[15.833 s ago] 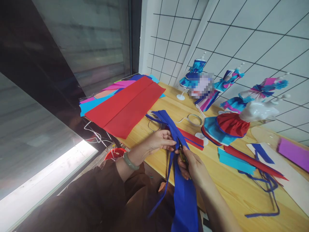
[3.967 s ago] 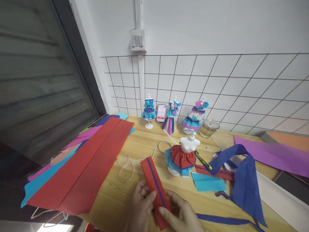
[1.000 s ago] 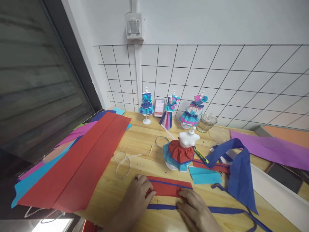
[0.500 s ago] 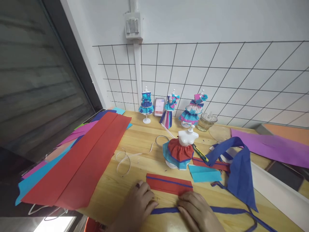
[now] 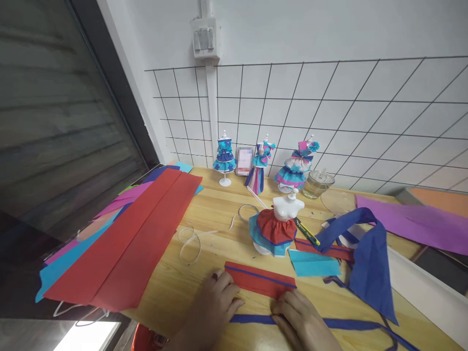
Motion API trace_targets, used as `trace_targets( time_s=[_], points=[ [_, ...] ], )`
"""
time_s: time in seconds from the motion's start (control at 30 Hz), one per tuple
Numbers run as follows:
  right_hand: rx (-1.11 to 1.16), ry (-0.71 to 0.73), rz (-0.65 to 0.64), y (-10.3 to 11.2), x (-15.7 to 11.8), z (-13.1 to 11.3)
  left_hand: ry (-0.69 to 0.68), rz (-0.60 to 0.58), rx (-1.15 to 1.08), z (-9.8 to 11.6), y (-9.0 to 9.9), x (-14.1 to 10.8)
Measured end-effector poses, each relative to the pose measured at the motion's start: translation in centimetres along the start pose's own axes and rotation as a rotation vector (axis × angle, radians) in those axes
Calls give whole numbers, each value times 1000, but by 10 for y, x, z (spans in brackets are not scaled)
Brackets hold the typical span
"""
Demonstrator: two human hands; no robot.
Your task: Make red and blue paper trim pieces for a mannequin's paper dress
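A narrow dark blue strip lies crosswise near the table's front edge. At its left part is my left hand, fingers bent and closed, the strip running out from under it. My right hand is closed on the strip farther right, thumb and fingertips low against the table. Just beyond both hands lies a flat red piece with a thin blue stripe along it; my right fingers reach its lower right corner. A small white mannequin in a red and light blue ruffled skirt stands behind it.
Large red sheets lie over other coloured sheets on the left. Right of the mannequin are a yellow-green utility knife, a light blue piece and a large blue piece. Three dressed mannequins and a glass bowl stand along the back.
The whole view has shifted slightly, so things sit a little farther right. Both hands stay at the blue strip with little visible movement.
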State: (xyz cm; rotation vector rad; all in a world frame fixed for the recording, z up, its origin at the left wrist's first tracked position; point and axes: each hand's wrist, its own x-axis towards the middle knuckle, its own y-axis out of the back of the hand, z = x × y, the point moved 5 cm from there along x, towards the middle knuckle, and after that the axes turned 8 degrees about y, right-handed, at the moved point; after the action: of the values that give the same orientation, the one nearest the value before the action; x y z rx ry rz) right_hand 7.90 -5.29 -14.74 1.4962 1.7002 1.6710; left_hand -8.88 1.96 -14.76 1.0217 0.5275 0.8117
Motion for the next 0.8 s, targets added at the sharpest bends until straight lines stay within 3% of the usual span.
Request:
trace_targets(
  time_s=[0.2, 0.4, 0.5, 0.63, 0.67, 0.8],
  points=[
    [-10, 19, 62, 9, 1, -6, 6, -54, 59, 3, -6, 3],
    [-31, -1, 92, -3, -7, -3, 27, -35, 193, -3, -12, 5],
    [-65, 24, 88, -2, -7, -4, 60, 9, 114, -9, -1, 2],
    [-70, 66, 79, 11, -1, -9, 85, 155, -141, -5, 26, -3],
    [-65, 65, 73, 13, 1, -10, 92, 138, -202, 0, 30, -4],
    [-64, 42, 72, 20, 4, -10, 106, -198, -350, 21, 23, -3]
  ],
)
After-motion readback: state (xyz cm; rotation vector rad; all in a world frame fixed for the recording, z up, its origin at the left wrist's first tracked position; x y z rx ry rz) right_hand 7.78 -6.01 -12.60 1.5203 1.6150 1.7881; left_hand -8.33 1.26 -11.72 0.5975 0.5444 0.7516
